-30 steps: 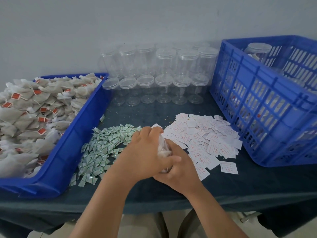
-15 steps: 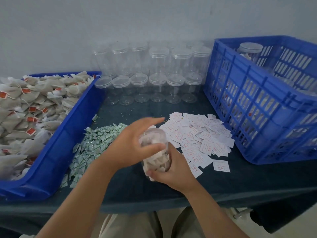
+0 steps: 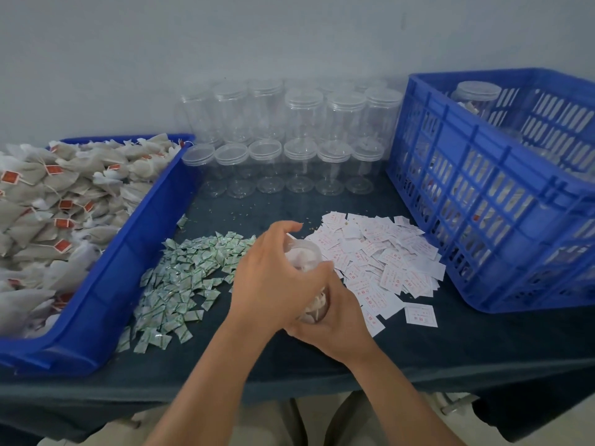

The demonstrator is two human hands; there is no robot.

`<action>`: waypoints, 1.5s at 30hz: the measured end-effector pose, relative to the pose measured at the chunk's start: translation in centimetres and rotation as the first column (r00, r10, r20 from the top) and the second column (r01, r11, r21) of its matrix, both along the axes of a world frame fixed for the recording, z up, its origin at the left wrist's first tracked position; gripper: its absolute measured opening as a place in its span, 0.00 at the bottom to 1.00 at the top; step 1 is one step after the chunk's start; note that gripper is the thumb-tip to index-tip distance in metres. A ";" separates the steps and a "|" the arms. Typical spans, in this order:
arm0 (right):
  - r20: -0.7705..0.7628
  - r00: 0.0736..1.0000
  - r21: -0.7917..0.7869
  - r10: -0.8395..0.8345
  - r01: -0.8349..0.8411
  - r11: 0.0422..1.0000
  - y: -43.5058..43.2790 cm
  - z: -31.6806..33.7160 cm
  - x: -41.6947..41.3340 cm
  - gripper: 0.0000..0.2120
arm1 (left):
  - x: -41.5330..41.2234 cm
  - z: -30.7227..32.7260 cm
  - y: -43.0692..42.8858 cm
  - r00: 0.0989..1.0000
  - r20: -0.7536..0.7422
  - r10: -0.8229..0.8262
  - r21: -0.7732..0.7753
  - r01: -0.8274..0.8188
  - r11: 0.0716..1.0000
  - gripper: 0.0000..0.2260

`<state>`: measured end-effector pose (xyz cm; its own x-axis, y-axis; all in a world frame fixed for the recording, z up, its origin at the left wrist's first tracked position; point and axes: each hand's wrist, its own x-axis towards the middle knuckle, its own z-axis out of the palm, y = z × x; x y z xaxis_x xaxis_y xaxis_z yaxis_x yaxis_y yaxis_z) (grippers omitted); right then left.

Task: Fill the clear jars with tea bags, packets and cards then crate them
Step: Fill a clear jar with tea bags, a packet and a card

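In the head view the clear jar (image 3: 306,252) is over the table (image 3: 450,349), between packets (image 3: 180,284) and cards (image 3: 386,262) — the right hand (image 3: 335,320) wraps its lower body, the left hand (image 3: 270,284) curls over its top. I judge it light, smooth and thin-walled — better to hold it around the body, without squeezing.

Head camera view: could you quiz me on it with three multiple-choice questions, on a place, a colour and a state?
1. Where is the pile of white cards?
A. Between the green packets and the blue crate
B. Inside the crate
C. Left of the packets

2. What colour are the tags on the tea bags?
A. Green
B. Red
C. Yellow

3. How is the jar that the left hand and right hand grip?
A. Empty
B. Set down in the crate
C. Holding tea bags

Answers: 1 A, packets lie on the cards' left and the crate on their right. 2 B, each tag shows red. 3 C, pale bags show through its clear wall.
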<state>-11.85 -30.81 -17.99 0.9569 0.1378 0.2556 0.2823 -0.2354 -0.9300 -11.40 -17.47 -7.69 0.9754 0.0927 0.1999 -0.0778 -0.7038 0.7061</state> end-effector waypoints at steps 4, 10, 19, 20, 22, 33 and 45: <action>-0.042 0.998 -0.053 0.050 -0.053 0.997 -0.2 0.5 0.1 0.32 | 0.7 -0.6 1.7 0.999 -0.039 -0.026 -0.068 0.023 0.997 0.27; -0.010 1.000 -0.040 0.007 -0.008 0.999 0.5 0.3 0.0 0.38 | -0.1 -1.6 1.7 0.999 0.041 0.010 -0.294 0.003 0.956 0.34; -0.028 1.000 -0.145 -0.004 0.000 0.989 0.4 -0.1 0.0 0.34 | 0.1 -2.7 1.3 0.999 -0.007 -0.050 -0.273 0.046 0.961 0.35; -0.026 1.000 -0.143 -0.005 0.002 0.990 0.4 -0.1 0.0 0.34 | 0.3 -2.7 1.5 0.997 -0.004 -0.071 -0.266 0.067 0.962 0.35; -0.017 1.000 -0.124 -0.009 0.007 0.992 0.4 0.2 0.1 0.36 | 0.5 -2.7 1.9 0.992 0.018 -0.127 -0.284 0.127 0.950 0.36; -0.028 0.999 -0.112 0.047 -0.050 0.993 0.1 1.6 -0.6 0.39 | -0.2 -6.3 2.9 0.984 0.115 -0.137 -0.616 0.179 0.768 0.26; 0.246 0.961 -0.450 -0.129 0.231 0.863 -9.5 20.0 0.3 0.44 | 4.2 6.6 -5.6 0.889 0.268 -0.370 -0.544 0.457 0.704 0.29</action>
